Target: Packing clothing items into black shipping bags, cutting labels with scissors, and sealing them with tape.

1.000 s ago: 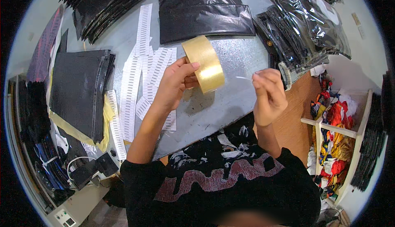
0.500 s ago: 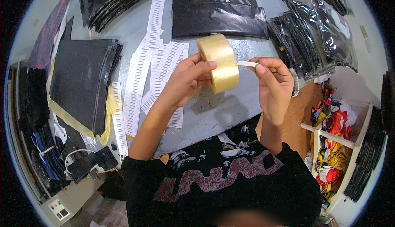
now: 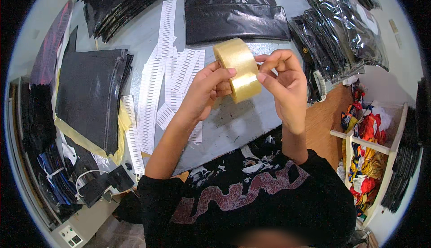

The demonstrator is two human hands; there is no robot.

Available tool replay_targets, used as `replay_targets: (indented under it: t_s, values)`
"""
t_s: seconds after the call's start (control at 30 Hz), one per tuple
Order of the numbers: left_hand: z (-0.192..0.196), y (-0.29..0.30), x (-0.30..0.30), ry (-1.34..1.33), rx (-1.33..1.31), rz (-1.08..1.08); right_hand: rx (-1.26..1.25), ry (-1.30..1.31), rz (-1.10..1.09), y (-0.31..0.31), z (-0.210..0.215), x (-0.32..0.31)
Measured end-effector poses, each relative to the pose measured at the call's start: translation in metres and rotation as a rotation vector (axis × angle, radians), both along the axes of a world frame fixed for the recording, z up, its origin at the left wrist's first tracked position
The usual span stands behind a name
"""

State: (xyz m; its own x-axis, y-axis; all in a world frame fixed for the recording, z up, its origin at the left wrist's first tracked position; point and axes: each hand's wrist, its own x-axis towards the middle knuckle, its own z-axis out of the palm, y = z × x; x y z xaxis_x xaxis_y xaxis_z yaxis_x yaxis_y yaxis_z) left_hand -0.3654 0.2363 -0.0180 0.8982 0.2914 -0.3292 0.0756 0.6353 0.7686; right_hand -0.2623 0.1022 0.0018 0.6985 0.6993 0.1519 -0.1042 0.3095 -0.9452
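A wide roll of golden-clear packing tape (image 3: 244,75) is held upright above the table. My left hand (image 3: 208,84) grips its left side, thumb on the outer face and fingers at the core. My right hand (image 3: 287,79) is at the roll's right edge. Its thumb and bent fingers are a little apart, their tips at or close to the tape surface; I cannot tell whether they touch. No white strip shows in these fingers. Under and left of the roll lie several long white paper strips (image 3: 150,99) printed with rows of dark marks.
Folded black plastic bags (image 3: 235,23) lie at the far middle. Black stacks stand far left (image 3: 125,10) and left (image 3: 90,95). Clear-wrapped black packs (image 3: 336,37) are at the right. A black power adapter (image 3: 119,178) sits near left; a shelf of coloured cloth (image 3: 366,144) stands right.
My right hand has moved left to the roll's edge. The short white strip it pinched is out of sight. My left hand still holds the tape roll in nearly the same place.
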Motion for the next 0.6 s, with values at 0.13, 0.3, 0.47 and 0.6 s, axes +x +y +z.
replay_targets:
  t_s: [0.13, 0.3, 0.47, 0.6]
  values:
    - [-0.0011, 0.0049, -0.0007, 0.011, -0.018, -0.031, -0.011, -0.030, -0.018, 0.0021, -0.0005, -0.0020]
    - [-0.0012, 0.0044, 0.0005, -0.017, -0.021, -0.035, -0.032, -0.060, -0.046, 0.0046, -0.0013, -0.0036]
    - [-0.0034, 0.0038, 0.0009, -0.017, -0.044, -0.004, -0.030, -0.089, -0.053, 0.0053, -0.0070, -0.0046]
    - [-0.0045, 0.0044, 0.0007, -0.031, -0.049, -0.005, -0.040, -0.094, -0.052, 0.0056, -0.0084, -0.0055]
